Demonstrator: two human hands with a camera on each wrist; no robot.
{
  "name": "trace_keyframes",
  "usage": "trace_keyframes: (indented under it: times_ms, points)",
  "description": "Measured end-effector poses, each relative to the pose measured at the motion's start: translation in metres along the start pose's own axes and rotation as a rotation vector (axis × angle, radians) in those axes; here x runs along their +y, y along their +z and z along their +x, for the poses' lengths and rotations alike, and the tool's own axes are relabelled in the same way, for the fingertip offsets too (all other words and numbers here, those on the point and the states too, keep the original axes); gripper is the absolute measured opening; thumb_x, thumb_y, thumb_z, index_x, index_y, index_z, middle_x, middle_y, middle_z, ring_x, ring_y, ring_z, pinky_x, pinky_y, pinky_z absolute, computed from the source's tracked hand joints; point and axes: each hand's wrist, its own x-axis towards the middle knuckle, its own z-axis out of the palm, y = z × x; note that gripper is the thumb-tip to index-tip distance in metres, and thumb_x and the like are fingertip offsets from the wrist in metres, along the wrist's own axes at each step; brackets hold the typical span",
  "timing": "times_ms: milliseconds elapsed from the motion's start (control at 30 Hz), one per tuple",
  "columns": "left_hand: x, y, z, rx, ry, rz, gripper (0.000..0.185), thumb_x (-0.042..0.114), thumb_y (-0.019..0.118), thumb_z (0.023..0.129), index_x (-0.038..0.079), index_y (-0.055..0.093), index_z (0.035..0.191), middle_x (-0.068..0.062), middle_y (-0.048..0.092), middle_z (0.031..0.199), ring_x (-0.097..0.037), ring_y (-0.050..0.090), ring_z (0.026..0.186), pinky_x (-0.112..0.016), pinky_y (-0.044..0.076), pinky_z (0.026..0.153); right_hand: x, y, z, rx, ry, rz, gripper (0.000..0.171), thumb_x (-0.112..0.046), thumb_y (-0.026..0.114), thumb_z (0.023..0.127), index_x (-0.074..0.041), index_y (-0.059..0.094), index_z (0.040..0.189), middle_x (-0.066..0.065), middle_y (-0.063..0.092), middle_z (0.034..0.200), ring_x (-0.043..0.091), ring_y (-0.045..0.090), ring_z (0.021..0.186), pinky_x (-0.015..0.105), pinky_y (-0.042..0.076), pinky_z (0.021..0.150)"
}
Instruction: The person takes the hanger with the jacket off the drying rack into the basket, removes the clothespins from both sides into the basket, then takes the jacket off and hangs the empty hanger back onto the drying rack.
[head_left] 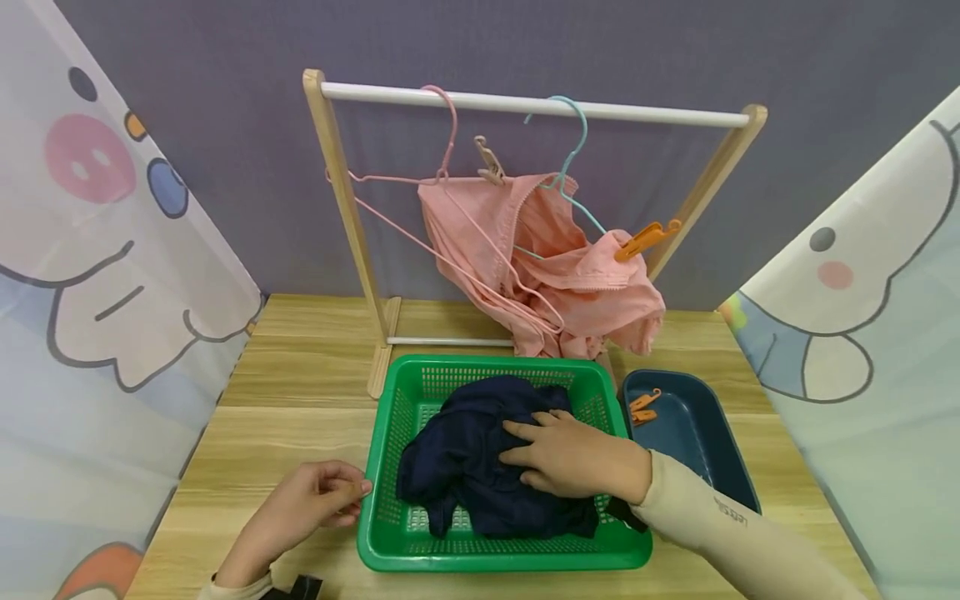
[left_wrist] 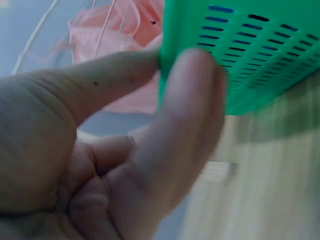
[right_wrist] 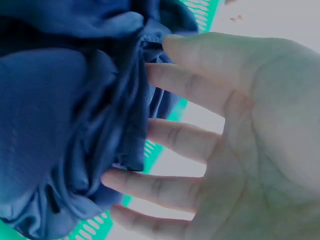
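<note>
A crumpled navy blue garment lies in a green plastic basket with perforated walls. My right hand is over the garment, fingers spread and fairly straight; in the right wrist view its fingertips meet the dark folds. On the basket's left side, my left hand pinches the rim between thumb and finger. The left wrist view shows that thumb and finger at the basket's edge, with the other fingers curled below.
Behind the basket stands a rack with a white rail. A pink garment hangs there with a pink hanger, a teal hanger, a beige clip and an orange clip. Orange clips lie in a dark blue tray.
</note>
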Motion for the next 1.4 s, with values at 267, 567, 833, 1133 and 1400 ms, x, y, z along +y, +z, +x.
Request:
trace_keyframes:
  times_ms: [267,567,833,1133,1400]
  points:
    - [0.039,0.018,-0.008,0.324,0.055,0.564,0.038,0.029,0.076,0.091,0.006,0.068,0.121,-0.007,0.069,0.113,-0.024,0.069,0.093,-0.036,0.06,0.07,0.002,-0.005,-0.027,0.337,-0.012,-0.014,0.032,-0.03,0.067,0.098,-0.023,0.069,0.129,0.005,0.06,0.137,0.027,0.058,0.118,0.051,0.046,0.1]
    - [0.055,0.028,-0.005,0.473,0.297,0.715,0.044,0.019,0.08,0.088,0.004,0.067,0.127,-0.013,0.067,0.119,-0.027,0.069,0.093,-0.036,0.061,0.068,0.02,-0.001,-0.049,0.664,0.07,-0.008,0.025,-0.021,0.075,0.091,-0.016,0.075,0.116,0.003,0.07,0.118,0.024,0.063,0.107,0.048,0.05,0.09]
    - [0.068,0.03,0.014,0.558,0.533,0.865,0.036,0.019,0.085,0.083,0.002,0.074,0.113,-0.014,0.069,0.114,-0.033,0.068,0.099,-0.05,0.058,0.077,0.06,-0.025,-0.067,1.004,0.245,-0.139,0.04,-0.036,0.05,0.107,-0.005,0.075,0.11,0.01,0.071,0.098,0.033,0.065,0.082,0.05,0.048,0.063]
    - [0.095,0.029,0.047,0.504,0.653,0.982,0.048,0.022,0.082,0.086,-0.001,0.066,0.126,-0.022,0.066,0.118,-0.037,0.067,0.1,-0.05,0.059,0.077,0.114,-0.066,-0.072,1.182,0.458,-0.17,0.019,-0.005,0.077,0.087,0.005,0.074,0.103,0.018,0.067,0.08,0.036,0.056,0.066,0.051,0.045,0.055]
    - [0.119,0.029,0.062,0.436,0.662,1.005,0.052,0.025,0.081,0.088,-0.003,0.064,0.127,-0.023,0.065,0.121,-0.037,0.068,0.097,-0.049,0.059,0.076,0.123,-0.077,-0.07,0.99,0.516,-0.097,0.013,-0.011,0.075,0.091,0.002,0.072,0.091,0.012,0.062,0.072,0.026,0.053,0.058,0.042,0.046,0.05]
